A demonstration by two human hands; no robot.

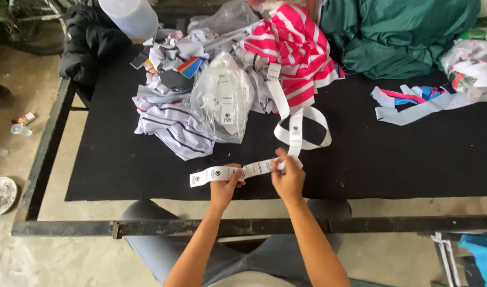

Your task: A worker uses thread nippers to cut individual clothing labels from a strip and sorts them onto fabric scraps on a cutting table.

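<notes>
Nearest the camera are the person's knees in grey trousers (pixel 148 250), tucked under the dark metal frame (pixel 238 227) of a work table. Both forearms reach forward over that frame.

The left hand (pixel 226 186) and the right hand (pixel 287 178) sit close together but apart, each pinched on the same white label tape (pixel 230 172), a long woven ribbon printed with a repeating round dark mark. The left hand's thumb and fingers are clamped on the tape near its free end, which sticks out to the left. The right hand grips it just to the right, where the ribbon turns upward. The tape is stretched nearly flat between the 2 hands, just above the black cloth table cover (pixel 403 165).

Beyond the right hand the ribbon rises in a loose loop (pixel 303 130) lying on the cover, then runs on toward a pink and white striped garment (pixel 296 48).

To the left of the loop lies a clear plastic bag (pixel 222 101) with more labels in it, and beside that a folded white garment with dark thin stripes (pixel 171 127). Behind them is a heap of pale fabric scraps (pixel 174 53).

Further right, pale ribbon offcuts with blue and pink pieces (pixel 408 103) lie on the cover. At the far edge sit a dark green cloth bundle (pixel 403 32), a black jacket (pixel 86 42) at the left corner, and a translucent plastic container (pixel 129 16).
</notes>
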